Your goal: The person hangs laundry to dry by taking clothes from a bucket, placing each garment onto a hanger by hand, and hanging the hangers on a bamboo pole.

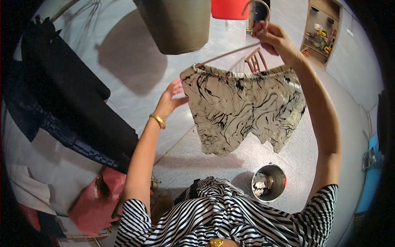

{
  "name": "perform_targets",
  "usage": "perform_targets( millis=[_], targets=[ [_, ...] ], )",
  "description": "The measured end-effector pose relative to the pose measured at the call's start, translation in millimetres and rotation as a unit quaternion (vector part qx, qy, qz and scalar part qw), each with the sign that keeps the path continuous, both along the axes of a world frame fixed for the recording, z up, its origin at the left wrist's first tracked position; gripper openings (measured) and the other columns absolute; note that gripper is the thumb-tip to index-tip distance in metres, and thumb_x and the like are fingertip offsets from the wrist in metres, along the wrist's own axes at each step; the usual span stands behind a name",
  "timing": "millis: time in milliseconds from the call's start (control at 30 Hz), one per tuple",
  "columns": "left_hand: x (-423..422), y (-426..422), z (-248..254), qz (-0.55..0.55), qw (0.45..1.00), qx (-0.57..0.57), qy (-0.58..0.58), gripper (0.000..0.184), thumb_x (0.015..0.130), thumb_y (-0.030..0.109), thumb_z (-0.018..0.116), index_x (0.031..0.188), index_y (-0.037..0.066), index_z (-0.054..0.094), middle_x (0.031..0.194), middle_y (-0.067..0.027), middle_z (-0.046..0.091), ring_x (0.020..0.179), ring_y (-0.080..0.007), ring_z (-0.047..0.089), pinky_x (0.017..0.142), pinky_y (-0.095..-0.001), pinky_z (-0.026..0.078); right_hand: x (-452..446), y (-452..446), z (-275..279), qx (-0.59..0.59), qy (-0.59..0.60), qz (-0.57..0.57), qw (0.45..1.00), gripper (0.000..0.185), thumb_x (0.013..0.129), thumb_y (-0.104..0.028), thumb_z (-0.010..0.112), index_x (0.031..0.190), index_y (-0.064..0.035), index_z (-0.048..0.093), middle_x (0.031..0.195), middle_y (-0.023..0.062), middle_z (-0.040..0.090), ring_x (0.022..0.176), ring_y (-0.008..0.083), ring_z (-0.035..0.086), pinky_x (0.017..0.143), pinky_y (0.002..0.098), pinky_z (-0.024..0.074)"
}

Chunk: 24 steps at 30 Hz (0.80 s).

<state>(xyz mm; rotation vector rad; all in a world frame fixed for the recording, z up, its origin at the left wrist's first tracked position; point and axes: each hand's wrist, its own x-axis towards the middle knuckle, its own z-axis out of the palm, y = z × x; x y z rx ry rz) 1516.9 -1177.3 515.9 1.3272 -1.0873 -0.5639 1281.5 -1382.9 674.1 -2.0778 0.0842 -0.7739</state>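
Observation:
A pair of pale shorts [247,109] with black swirling marks and a gathered waistband hangs in front of me. The shorts are on a thin clothes hanger [230,52] with a curved hook at its top. My right hand [275,41] is closed around the hanger just below the hook, above the shorts. At the left side edge of the shorts is my left hand [168,101], wearing a gold bangle [157,121] on its wrist. Its thumb and fingers are apart and reach to the fabric edge; the fingertips are partly hidden there.
A large dark bucket [177,24] and a red one [229,9] are overhead. Dark clothes [70,94] hang at left. A metal bucket [269,182] stands on the floor. Further off are a wooden chair [256,61] and a shelf recess [321,35].

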Motion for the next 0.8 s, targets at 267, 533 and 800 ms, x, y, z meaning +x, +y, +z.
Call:
perform_targets(
  millis=[267, 533, 800],
  targets=[
    [0, -18, -174, -0.065, 0.985, 0.112, 0.110, 0.044, 0.062, 0.011, 0.066, 0.098, -0.002, 0.046, 0.094, -0.0074, 0.053, 0.085, -0.0142, 0.050, 0.074, -0.0268, 0.040, 7, -13, 5, 0.028, -0.060, 0.030, 0.997, 0.012, 0.074, -0.015, 0.049, 0.078, -0.0051, 0.046, 0.052, -0.0022, 0.037, 0.037, 0.0044, 0.031, 0.033, 0.0180, 0.0219],
    [16, 16, -263, -0.019, 0.990, 0.076, 0.113, 0.024, 0.065, 0.006, 0.061, 0.086, -0.002, 0.054, 0.081, -0.0042, 0.057, 0.072, -0.0103, 0.052, 0.066, -0.0235, 0.042, 8, -32, -12, -0.122, -0.065, -0.079, 0.987, 0.019, 0.078, -0.024, 0.046, 0.085, -0.0065, 0.048, 0.048, -0.0070, 0.031, 0.037, 0.0002, 0.025, 0.032, 0.0151, 0.0170],
    [-8, 93, -364, 0.059, 0.977, 0.202, 0.022, 0.019, 0.068, 0.019, 0.058, 0.076, 0.002, 0.054, 0.068, 0.0010, 0.053, 0.063, -0.0068, 0.046, 0.058, -0.0238, 0.039, -8, -12, 0, 0.035, -0.076, -0.114, 0.990, 0.017, 0.076, -0.028, 0.049, 0.071, -0.0123, 0.045, 0.048, -0.0072, 0.033, 0.036, 0.0006, 0.025, 0.032, 0.0154, 0.0160]
  ],
)
